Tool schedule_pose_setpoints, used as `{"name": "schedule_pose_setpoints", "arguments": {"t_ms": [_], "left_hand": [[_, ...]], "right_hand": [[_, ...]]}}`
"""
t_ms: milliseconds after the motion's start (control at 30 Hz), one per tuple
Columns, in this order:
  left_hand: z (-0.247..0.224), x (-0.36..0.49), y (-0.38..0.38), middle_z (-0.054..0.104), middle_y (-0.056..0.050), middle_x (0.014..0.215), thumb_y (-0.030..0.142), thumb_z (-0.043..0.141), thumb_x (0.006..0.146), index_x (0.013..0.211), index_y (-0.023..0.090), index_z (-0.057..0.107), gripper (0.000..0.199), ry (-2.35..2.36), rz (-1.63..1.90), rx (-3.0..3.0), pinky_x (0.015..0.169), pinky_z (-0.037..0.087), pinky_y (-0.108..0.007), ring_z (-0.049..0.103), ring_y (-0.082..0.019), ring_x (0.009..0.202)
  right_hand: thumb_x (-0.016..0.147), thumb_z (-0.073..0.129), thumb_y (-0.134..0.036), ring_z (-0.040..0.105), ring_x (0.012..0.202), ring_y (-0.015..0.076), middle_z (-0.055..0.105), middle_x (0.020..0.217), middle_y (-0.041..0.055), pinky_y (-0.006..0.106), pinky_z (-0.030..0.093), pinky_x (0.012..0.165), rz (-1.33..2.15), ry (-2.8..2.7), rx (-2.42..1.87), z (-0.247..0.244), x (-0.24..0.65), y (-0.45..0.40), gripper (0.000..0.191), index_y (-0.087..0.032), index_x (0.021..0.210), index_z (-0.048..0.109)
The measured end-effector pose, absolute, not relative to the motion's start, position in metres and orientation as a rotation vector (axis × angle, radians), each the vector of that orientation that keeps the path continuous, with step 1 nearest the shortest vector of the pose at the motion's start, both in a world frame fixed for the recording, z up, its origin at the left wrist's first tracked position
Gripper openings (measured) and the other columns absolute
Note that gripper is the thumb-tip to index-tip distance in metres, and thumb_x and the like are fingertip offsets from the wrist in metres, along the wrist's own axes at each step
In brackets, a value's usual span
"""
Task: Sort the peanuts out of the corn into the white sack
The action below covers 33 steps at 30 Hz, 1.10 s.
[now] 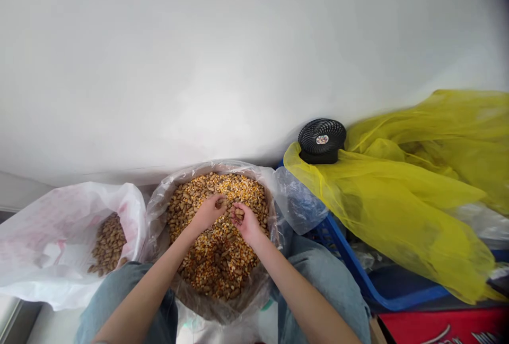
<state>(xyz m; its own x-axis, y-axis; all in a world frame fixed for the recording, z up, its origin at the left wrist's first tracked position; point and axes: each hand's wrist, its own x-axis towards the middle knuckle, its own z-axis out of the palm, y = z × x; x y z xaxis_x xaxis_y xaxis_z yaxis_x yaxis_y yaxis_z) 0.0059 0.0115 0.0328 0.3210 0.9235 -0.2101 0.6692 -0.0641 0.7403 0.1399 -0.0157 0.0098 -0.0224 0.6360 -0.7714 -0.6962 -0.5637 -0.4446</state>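
Between my knees stands a round container lined with a clear plastic bag (159, 201), filled with a mix of yellow corn kernels and unshelled peanuts (220, 264). Both hands are over the middle of this mix. My left hand (207, 212) has its fingers curled together; what they hold, if anything, is too small to make out. Close beside it, my right hand (247, 226) is turned partly palm up, its fingers curled around peanuts (239, 212). To the left, a white plastic bag (133, 201) lies open with unshelled peanuts (109, 243) inside.
A blue plastic crate (369, 285) stands on the right, partly covered by yellow mesh cloth (401, 190). On it rests a small black fan (322, 140). A red box (441, 327) is at the lower right. A white wall (222, 58) rises directly behind the container.
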Motion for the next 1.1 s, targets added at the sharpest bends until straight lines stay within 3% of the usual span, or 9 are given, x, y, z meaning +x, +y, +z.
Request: {"name": "schedule_pose_setpoints", "arguments": {"t_ms": [267,467,833,1000,1100], "left_hand": [[0.048,0.015,0.004,0.052,-0.003,0.104,0.022,0.053,0.070,0.108,0.023,0.050,0.037,1.015,0.487,1.959,0.087,0.035,-0.029,0.047,-0.015,0.096],[0.044,0.015,0.004,0.050,-0.003,0.103,0.029,0.052,0.073,0.110,0.024,0.050,0.038,1.061,0.415,1.969,0.087,0.035,-0.028,0.047,-0.015,0.096],[0.058,0.018,0.003,0.052,-0.004,0.101,0.030,0.042,0.079,0.103,0.022,0.055,0.028,1.068,0.552,1.923,0.087,0.036,-0.026,0.047,-0.014,0.095],[0.059,0.013,0.010,0.053,-0.005,0.104,0.028,0.033,0.082,0.104,0.018,0.050,0.030,1.255,0.624,1.903,0.086,0.037,-0.027,0.048,-0.014,0.096],[0.045,0.003,0.013,0.052,-0.008,0.106,0.025,0.033,0.081,0.107,0.015,0.047,0.030,1.436,0.413,1.984,0.086,0.037,-0.028,0.048,-0.015,0.097]], "right_hand": [[0.069,0.049,-0.026,0.047,0.041,0.0060,0.057,0.054,-0.0041,0.016,0.036,0.038,1.864,0.128,-1.096,0.015,0.132,-0.012,0.008,-0.018,0.069,0.052],[0.071,0.047,-0.026,0.039,0.032,0.0042,0.052,0.047,-0.0069,0.016,0.034,0.035,1.881,0.175,-1.058,0.020,0.132,-0.012,0.008,-0.019,0.068,0.050],[0.071,0.049,-0.022,0.050,0.046,0.0061,0.057,0.055,-0.0031,0.017,0.042,0.046,1.847,0.186,-1.059,0.018,0.134,-0.012,0.006,-0.018,0.068,0.053],[0.070,0.050,-0.025,0.049,0.045,0.0062,0.057,0.056,-0.0018,0.015,0.037,0.038,1.945,0.136,-0.963,0.018,0.138,-0.012,0.009,-0.017,0.070,0.054],[0.069,0.050,-0.027,0.047,0.043,0.0058,0.056,0.056,-0.0013,0.014,0.033,0.035,1.943,0.119,-0.979,0.020,0.140,-0.011,0.012,-0.016,0.070,0.055]]}}
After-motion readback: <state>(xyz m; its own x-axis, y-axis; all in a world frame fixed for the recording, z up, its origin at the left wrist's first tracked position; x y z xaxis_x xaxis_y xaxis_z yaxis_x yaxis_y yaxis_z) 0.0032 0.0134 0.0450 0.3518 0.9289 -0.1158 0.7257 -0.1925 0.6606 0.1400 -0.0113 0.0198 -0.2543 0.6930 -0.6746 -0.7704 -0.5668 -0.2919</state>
